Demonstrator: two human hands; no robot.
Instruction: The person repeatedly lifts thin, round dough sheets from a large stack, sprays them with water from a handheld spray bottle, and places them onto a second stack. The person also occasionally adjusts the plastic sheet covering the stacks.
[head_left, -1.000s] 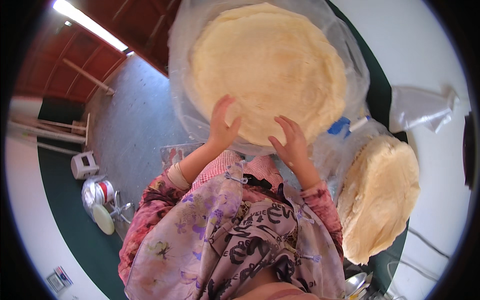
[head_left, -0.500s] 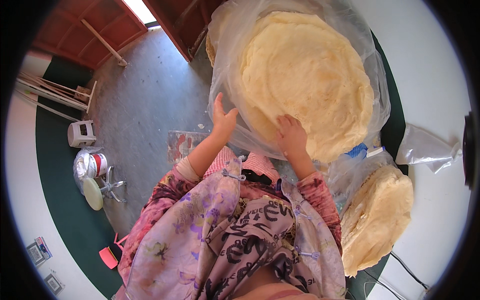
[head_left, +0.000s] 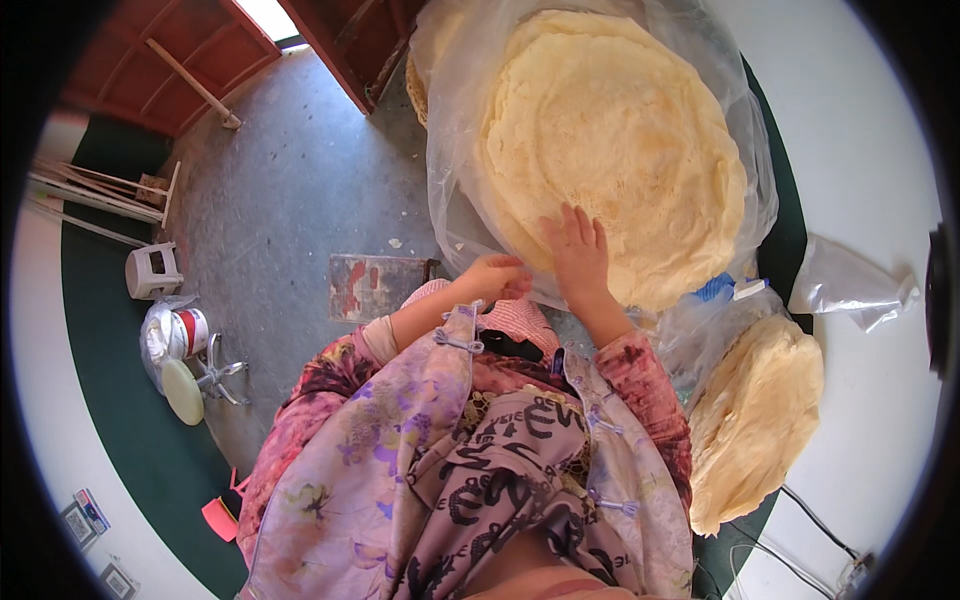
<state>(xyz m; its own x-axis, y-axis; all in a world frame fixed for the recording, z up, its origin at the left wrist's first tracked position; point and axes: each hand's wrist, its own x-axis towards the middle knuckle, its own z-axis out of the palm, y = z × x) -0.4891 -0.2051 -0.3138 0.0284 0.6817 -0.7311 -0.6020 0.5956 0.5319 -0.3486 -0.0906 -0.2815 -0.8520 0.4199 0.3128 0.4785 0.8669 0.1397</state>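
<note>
A stack of large, round, pale-yellow flatbreads [head_left: 640, 130] lies inside a clear plastic bag [head_left: 455, 150], which is folded back around its sides. My right hand [head_left: 580, 255] rests flat on the near edge of the top flatbread, fingers extended and slightly apart. Close to my body, my left hand [head_left: 495, 278] is at the near left rim of the bag with its fingers curled together. Whether it pinches the plastic cannot be made out.
Another flatbread stack [head_left: 760, 420] sits at the right, beside crumpled plastic and a blue item [head_left: 715, 288]. An empty clear bag [head_left: 850, 285] lies against the white wall. A worn metal box [head_left: 375, 285] is on the floor; a white stool [head_left: 152, 270] and a round-seated stool [head_left: 184, 392] stand left.
My left hand has come down and right from beside the bag, its fingers going from spread to curled. My right hand has moved slightly up and flattened on the flatbread.
</note>
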